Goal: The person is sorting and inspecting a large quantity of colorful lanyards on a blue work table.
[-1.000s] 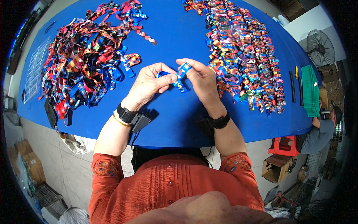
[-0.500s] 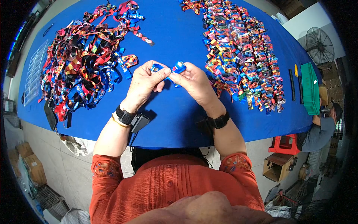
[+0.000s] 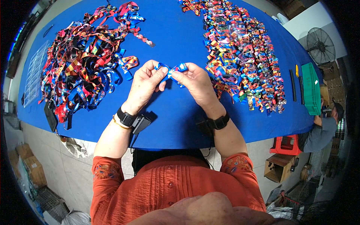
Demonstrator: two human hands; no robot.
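Both hands meet over the middle of the blue-covered table, pinching one blue printed ribbon (image 3: 171, 70) between them. My left hand (image 3: 147, 78) is closed on its left part, thumb on top. On the other side, my right hand (image 3: 194, 80) grips the right part, with a loop of ribbon standing up by the index finger. The ribbon looks crossed into a bow shape between the thumbs; its lower ends are partly hidden by the fingers. Left of my hands lies a tangled heap of colourful printed ribbons (image 3: 84, 63). Rows of small looped ribbons (image 3: 240, 56) fill the right side.
A clear plastic compartment tray (image 3: 35, 77) lies at the table's left edge. At the right edge are a green tray (image 3: 311, 88), black strips (image 3: 293, 85) and a yellow-handled tool (image 3: 297, 70). Beyond stand a fan (image 3: 320, 43), a red stool (image 3: 287, 144) and another person's sleeve (image 3: 320, 135).
The ribbon's two sides have been drawn across each other, so a flatter bow shape now shows between my thumbs. Both hands stay nearly in place.
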